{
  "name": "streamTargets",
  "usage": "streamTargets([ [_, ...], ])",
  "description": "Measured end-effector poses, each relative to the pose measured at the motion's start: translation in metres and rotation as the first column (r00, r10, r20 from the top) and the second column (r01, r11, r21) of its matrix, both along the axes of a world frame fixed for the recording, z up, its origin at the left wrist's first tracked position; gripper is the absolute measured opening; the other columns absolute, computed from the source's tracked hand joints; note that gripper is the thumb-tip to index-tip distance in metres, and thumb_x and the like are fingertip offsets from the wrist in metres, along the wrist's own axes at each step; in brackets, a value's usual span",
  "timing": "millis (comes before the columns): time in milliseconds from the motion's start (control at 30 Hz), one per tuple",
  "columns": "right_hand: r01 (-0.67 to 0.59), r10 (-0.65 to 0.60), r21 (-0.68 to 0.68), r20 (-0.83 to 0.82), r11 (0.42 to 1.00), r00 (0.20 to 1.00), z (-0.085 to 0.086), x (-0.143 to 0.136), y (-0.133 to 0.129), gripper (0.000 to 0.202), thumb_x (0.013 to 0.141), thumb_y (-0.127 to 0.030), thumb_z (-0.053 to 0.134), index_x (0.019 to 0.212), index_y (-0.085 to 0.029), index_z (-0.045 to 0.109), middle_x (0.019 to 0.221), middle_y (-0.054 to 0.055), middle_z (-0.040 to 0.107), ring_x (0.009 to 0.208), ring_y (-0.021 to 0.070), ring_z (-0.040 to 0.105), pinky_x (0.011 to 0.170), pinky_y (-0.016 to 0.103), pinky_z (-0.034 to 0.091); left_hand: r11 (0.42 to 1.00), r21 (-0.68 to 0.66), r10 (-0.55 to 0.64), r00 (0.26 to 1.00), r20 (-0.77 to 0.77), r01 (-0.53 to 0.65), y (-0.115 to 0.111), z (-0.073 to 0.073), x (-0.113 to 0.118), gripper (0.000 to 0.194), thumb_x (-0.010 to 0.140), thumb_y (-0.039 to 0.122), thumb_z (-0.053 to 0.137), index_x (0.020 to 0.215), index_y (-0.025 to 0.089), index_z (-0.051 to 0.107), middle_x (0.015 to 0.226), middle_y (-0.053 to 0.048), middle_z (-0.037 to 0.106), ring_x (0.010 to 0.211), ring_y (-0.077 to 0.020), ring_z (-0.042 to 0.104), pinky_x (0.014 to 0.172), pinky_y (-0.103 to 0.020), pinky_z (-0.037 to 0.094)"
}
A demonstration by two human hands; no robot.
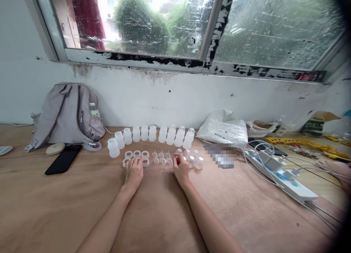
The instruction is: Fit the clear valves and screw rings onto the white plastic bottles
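Observation:
My left hand [134, 174] lies palm down at the front row of white collar rings [137, 153], its fingers somewhat apart and touching the nearer rings. Beside the clear bottle nipples [161, 157], my right hand [181, 168] is curled with thumb and fingertips together; whatever may be between them is hidden. Clear domed caps [198, 164] stand just right of that hand, some partly covered by it. Behind, small frosted white baby bottles [136, 134] form an arc. Those on the left have open necks, while bottles [180, 136] at the right end carry clear domed tops.
A grey backpack [65, 114], black phone [63, 160] and round beige case [55, 148] are on the left. To the right lie a white plastic bag [225, 130], a power strip [290, 183] with cables, and yellow items [309, 145]. Another person's hand [333, 167] shows at the far right.

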State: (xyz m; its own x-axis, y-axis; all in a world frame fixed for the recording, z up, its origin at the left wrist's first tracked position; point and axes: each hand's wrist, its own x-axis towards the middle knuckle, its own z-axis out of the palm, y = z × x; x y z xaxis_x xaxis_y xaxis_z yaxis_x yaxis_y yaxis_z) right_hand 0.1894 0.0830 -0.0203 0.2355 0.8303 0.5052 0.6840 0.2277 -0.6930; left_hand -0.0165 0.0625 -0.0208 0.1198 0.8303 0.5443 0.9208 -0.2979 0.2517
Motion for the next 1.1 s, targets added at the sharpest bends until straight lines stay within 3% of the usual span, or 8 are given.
streamTargets([
  [300,-0.043,0.044,0.012,-0.063,0.999,0.997,0.004,0.002,0.005,0.025,0.079,-0.032,0.037,0.083,-0.016,0.055,0.057,-0.002,0.05,0.052,0.0122,0.046,0.054,0.023,0.037,1.0,0.006,-0.022,0.999,-0.024,0.023,-0.001,0.0,0.001,0.032,0.077,0.008,0.037,0.096,0.023,0.058,0.101,-0.005,0.058,0.098,-0.0202,0.049,0.089,-0.037,0.03],
  [567,-0.091,0.09,0.019,0.048,0.996,0.995,0.012,-0.006,0.006,0.025,0.083,-0.029,0.033,0.088,-0.017,0.054,0.066,0.0,0.055,0.058,0.0132,0.05,0.058,0.023,0.039,0.999,0.029,-0.027,0.999,-0.029,0.028,-0.003,0.003,0.002,0.034,0.075,0.007,0.038,0.096,0.023,0.058,0.1,-0.005,0.058,0.096,-0.02,0.05,0.09,-0.037,0.03],
  [700,-0.131,0.1,0.078,0.313,0.988,0.944,0.046,-0.016,0.034,0.028,0.085,-0.024,0.029,0.098,-0.018,0.053,0.089,0.006,0.059,0.084,0.0166,0.052,0.075,0.026,0.039,0.998,0.042,-0.049,0.998,-0.026,0.05,-0.004,0.003,0.002,0.034,0.075,0.006,0.038,0.097,0.023,0.058,0.101,-0.005,0.059,0.097,-0.0204,0.05,0.091,-0.038,0.03],
  [867,-0.038,-0.021,0.095,0.558,0.995,0.829,0.087,-0.024,0.093,0.044,0.085,-0.025,0.034,0.127,-0.013,0.033,0.125,0.012,0.043,0.119,0.0251,0.029,0.098,0.04,0.019,0.997,0.046,-0.061,0.998,-0.006,0.061,-0.004,0.004,0.003,0.03,0.077,0.009,0.038,0.096,0.022,0.058,0.1,-0.006,0.059,0.098,-0.0206,0.05,0.092,-0.039,0.03],
  [1000,-0.007,-0.028,0.05,0.672,0.999,0.74,0.09,-0.024,0.122,0.046,0.087,-0.029,0.03,0.127,-0.007,0.032,0.134,0.016,0.033,0.127,0.0298,0.013,0.099,0.049,0.004,0.996,0.061,-0.061,0.998,0.019,0.059,-0.006,0.007,0.005,0.028,0.078,0.012,0.038,0.097,0.021,0.057,0.099,-0.007,0.059,0.097,-0.021,0.05,0.092,-0.041,0.029],
  [1100,0.022,-0.06,0.063,0.698,0.998,0.714,0.085,-0.024,0.122,0.039,0.086,-0.028,0.035,0.119,-0.008,0.042,0.132,0.016,0.035,0.127,0.0298,0.015,0.098,0.051,0.0,0.995,0.072,-0.066,0.997,0.038,0.063,-0.008,0.007,0.006,0.027,0.078,0.013,0.04,0.098,0.021,0.056,0.099,-0.007,0.059,0.098,-0.0203,0.05,0.093,-0.04,0.03],
])
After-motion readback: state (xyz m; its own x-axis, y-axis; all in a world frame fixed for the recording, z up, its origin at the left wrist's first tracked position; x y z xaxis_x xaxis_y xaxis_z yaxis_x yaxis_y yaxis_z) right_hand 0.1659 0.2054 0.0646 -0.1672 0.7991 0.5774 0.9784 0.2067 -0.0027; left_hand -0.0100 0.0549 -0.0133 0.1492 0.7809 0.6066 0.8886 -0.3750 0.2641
